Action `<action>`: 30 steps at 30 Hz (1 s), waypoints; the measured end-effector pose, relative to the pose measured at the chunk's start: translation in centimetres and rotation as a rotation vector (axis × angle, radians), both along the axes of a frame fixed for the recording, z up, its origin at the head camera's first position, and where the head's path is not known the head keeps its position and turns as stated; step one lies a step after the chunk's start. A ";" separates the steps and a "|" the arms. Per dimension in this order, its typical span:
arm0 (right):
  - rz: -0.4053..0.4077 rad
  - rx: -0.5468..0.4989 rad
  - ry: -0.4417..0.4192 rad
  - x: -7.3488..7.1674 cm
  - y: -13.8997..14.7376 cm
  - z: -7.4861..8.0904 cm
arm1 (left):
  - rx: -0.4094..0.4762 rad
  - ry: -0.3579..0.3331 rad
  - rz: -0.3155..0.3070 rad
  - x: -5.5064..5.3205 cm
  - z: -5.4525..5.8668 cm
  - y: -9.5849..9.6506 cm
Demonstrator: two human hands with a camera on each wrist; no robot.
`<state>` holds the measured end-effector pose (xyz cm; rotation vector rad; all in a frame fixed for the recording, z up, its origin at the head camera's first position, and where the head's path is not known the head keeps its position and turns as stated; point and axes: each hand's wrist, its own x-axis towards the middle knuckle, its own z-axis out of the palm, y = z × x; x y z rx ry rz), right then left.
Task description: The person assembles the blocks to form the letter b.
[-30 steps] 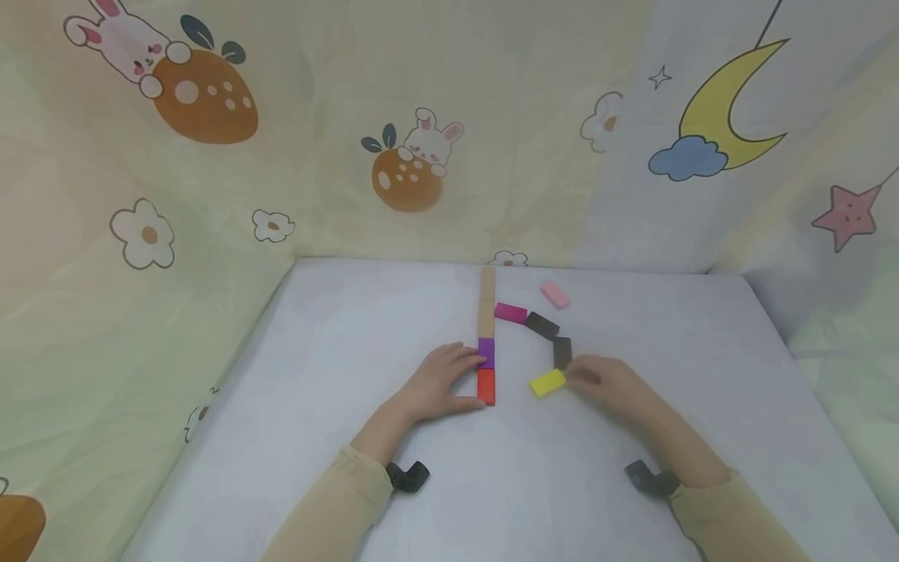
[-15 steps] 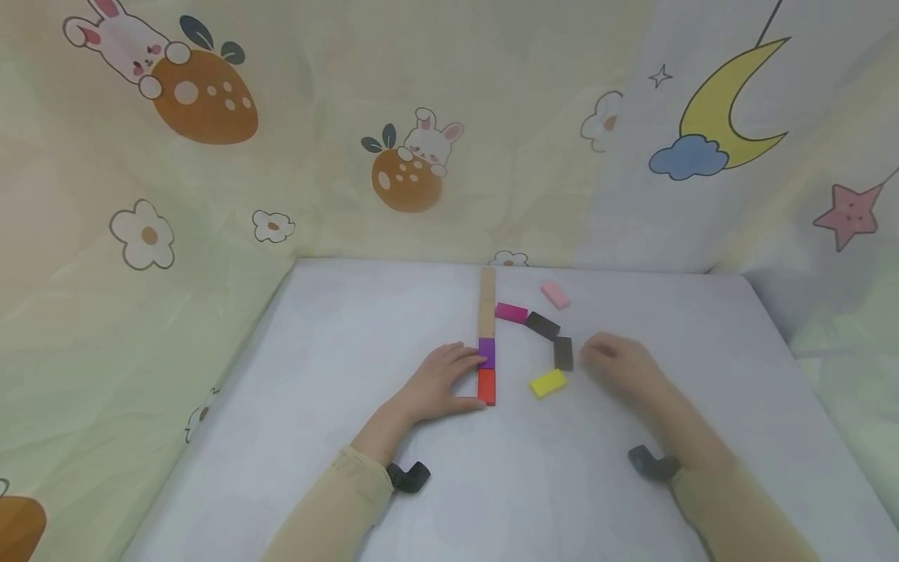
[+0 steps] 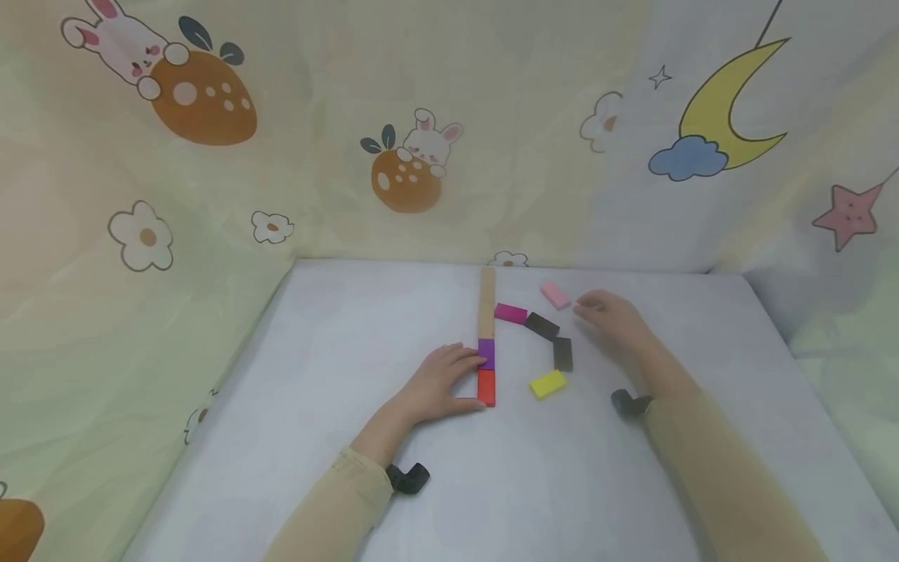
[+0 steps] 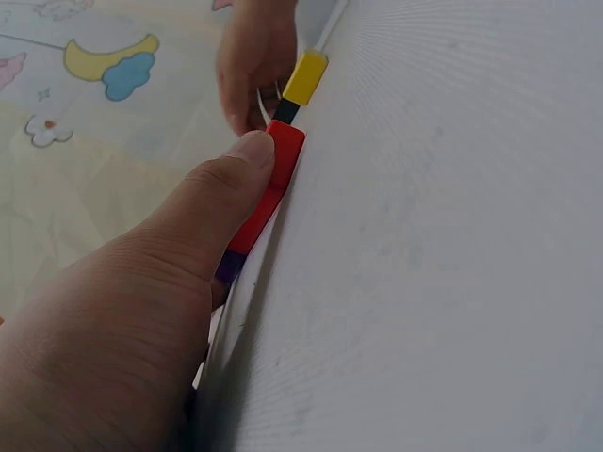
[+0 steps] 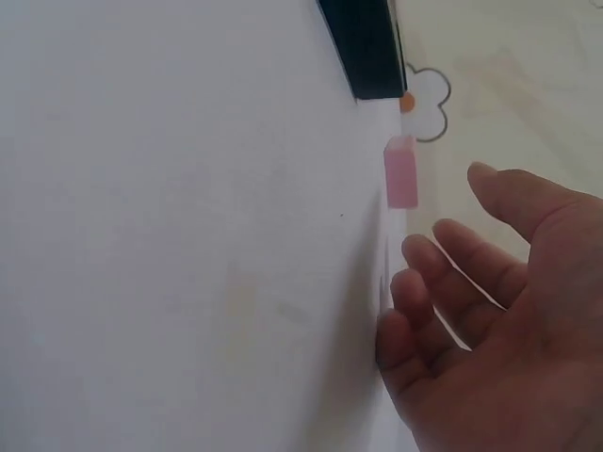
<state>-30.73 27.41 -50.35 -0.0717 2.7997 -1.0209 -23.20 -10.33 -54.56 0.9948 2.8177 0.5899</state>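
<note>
My left hand [image 3: 438,382] rests beside a straight column of blocks, its thumb touching the near end of the red block [image 3: 486,388] and its fingertips at the purple block [image 3: 486,353]. The thumb against the red block also shows in the left wrist view; the other fingers are mostly hidden there. Fingers loosely bent and holding nothing, my right hand [image 3: 611,316] is just right of the pink block [image 3: 556,295]. In the right wrist view, that pink block stands out beyond the parted thumb and fingers.
Wooden-coloured blocks [image 3: 488,304] extend the column to the back. From it a curve runs right: a magenta block [image 3: 510,313], two dark blocks [image 3: 542,326], then a yellow block [image 3: 548,384] lying at a slant. A patterned cloth [image 3: 520,156] hangs behind the white table [image 3: 337,312].
My right hand has left the lower dark block's right side and moved back toward the pink block. The left hand and the blocks stay nearly where they were.
</note>
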 end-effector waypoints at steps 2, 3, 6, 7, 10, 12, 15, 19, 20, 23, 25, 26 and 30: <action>0.008 0.000 0.004 -0.5 0.0 0.0 | -0.002 -0.001 0.001 0.0 0.0 0.0; 0.007 0.003 0.001 -0.7 -0.2 0.1 | -0.001 0.000 0.001 0.0 -0.1 0.0; 0.010 0.015 -0.009 -0.8 -1.0 0.6 | -0.003 0.003 -0.001 0.0 0.0 0.0; 0.011 0.027 -0.008 -1.0 -1.3 0.7 | -0.003 0.006 -0.005 0.0 0.1 0.0; -0.010 0.063 -0.032 -1.4 -2.2 0.8 | -0.004 0.021 -0.014 0.0 0.2 0.0; -0.034 0.075 -0.040 -1.7 -2.5 0.6 | -0.003 0.029 -0.018 0.0 0.2 -0.1; -0.068 0.065 -0.055 -1.9 -2.8 0.3 | -0.001 0.030 -0.019 -0.1 0.1 0.0; -0.106 0.063 -0.073 -2.1 -3.2 -0.1 | -0.003 0.017 -0.011 -0.1 0.0 0.0; -0.119 0.067 -0.080 -2.1 -3.2 -0.2 | -0.003 0.015 -0.010 -0.1 0.0 0.0; -0.148 0.074 -0.098 -2.4 -3.3 -0.6 | 0.003 0.014 -0.008 -0.1 0.1 0.0; -0.161 0.073 -0.108 -2.5 -3.3 -0.8 | 0.003 0.015 -0.006 -0.1 0.1 -0.1; -0.170 0.072 -0.114 -2.6 -3.3 -0.9 | 0.002 0.013 -0.005 -0.1 0.1 -0.1; -0.185 0.061 -0.130 -2.7 -3.2 -1.0 | -0.001 0.002 0.001 0.0 0.0 -0.1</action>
